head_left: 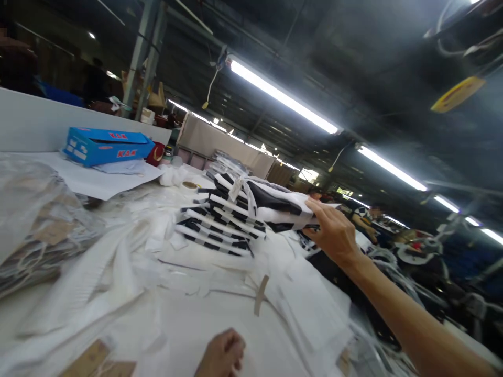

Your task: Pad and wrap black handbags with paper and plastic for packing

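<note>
My right hand (334, 233) reaches far out and grips the near edge of a folded black-and-white striped garment (271, 204), which lies tilted on top of a stack of similar folded striped garments (214, 228). A paper tag hangs from the top garment. At the bottom edge of the view my left hand (222, 356) is curled into a loose fist over white sheets on the table (188, 319); nothing shows in it.
A blue cardboard box (104, 145) sits on white paper at the back left. Clear plastic bags with packed goods (35, 220) lie at the left. A tape roll (189, 185) lies behind the stack. Another person (367, 220) works beyond the table at the right.
</note>
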Available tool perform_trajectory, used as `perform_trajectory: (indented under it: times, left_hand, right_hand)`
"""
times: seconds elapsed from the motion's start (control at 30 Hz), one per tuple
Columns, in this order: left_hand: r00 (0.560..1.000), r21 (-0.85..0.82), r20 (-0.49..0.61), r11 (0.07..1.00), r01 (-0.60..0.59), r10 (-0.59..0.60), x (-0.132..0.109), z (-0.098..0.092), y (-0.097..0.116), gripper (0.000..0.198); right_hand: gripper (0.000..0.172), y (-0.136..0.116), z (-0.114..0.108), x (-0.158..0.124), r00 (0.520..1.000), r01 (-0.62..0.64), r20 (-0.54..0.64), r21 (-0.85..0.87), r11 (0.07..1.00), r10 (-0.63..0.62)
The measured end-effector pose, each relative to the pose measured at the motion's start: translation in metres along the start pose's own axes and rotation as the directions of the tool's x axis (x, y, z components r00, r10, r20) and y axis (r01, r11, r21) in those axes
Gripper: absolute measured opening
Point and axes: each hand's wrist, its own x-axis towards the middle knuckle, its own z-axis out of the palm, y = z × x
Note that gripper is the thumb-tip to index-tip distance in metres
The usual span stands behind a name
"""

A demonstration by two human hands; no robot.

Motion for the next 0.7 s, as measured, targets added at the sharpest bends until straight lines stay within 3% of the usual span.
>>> perform_trajectory:
  times: [0.07, 0.1, 0.2, 0.27, 0.33, 0.43, 0.53, 0.6, 0.7]
  left_hand:
    - [0.968, -0.167, -0.249, 0.986, -0.023, -0.019, -0.004, -0.01, 0.013, 0.048]
    - [0.927, -0.228, -0.375, 0.97, -0.085, -0.007, -0.007, -0.017, 0.02, 0.05]
    - [0.74, -0.313, -0.673, 0.899, -0.306, 0.018, -0.021, -0.041, 0.035, 0.055]
    - [0.69, -0.278, -0.724, 0.904, -0.324, 0.024, -0.029, -0.054, 0.038, 0.054]
    - [0.592, -0.216, -0.806, 0.913, -0.345, 0.033, -0.034, -0.063, 0.036, 0.048]
    - [0.529, -0.141, -0.847, 0.935, -0.325, 0.057, -0.04, -0.068, 0.034, 0.04]
    - [0.591, -0.025, -0.794, 0.963, -0.267, 0.143, -0.046, -0.067, 0.037, 0.036]
    - [0.68, 0.16, -0.697, 0.974, -0.16, 0.226, -0.049, -0.067, 0.041, 0.035]
    - [0.825, 0.461, -0.511, 0.887, 0.026, 0.242, -0.043, -0.069, 0.045, 0.038]
  right_hand:
    - [0.056, -0.02, -0.029, -0.054, 0.999, -0.014, 0.037, 0.096, 0.995, 0.011]
    - [0.055, -0.031, -0.04, -0.08, 0.997, -0.016, 0.073, 0.135, 0.991, 0.006]
    - [0.055, -0.065, -0.062, -0.155, 0.983, -0.002, 0.181, 0.22, 0.975, -0.039]
    - [0.057, -0.088, -0.066, -0.202, 0.975, 0.002, 0.216, 0.257, 0.966, -0.059]
    - [0.057, -0.115, -0.065, -0.246, 0.973, -0.002, 0.224, 0.264, 0.965, -0.059]
    - [0.056, -0.155, -0.065, -0.306, 0.972, 0.02, 0.221, 0.235, 0.972, -0.074]
    - [0.057, -0.181, -0.071, -0.347, 0.964, 0.024, 0.252, 0.222, 0.975, -0.081]
    - [0.063, -0.185, -0.076, -0.36, 0.954, -0.012, 0.296, 0.216, 0.976, -0.054]
    - [0.074, -0.178, -0.078, -0.366, 0.924, -0.111, 0.381, 0.232, 0.966, 0.014]
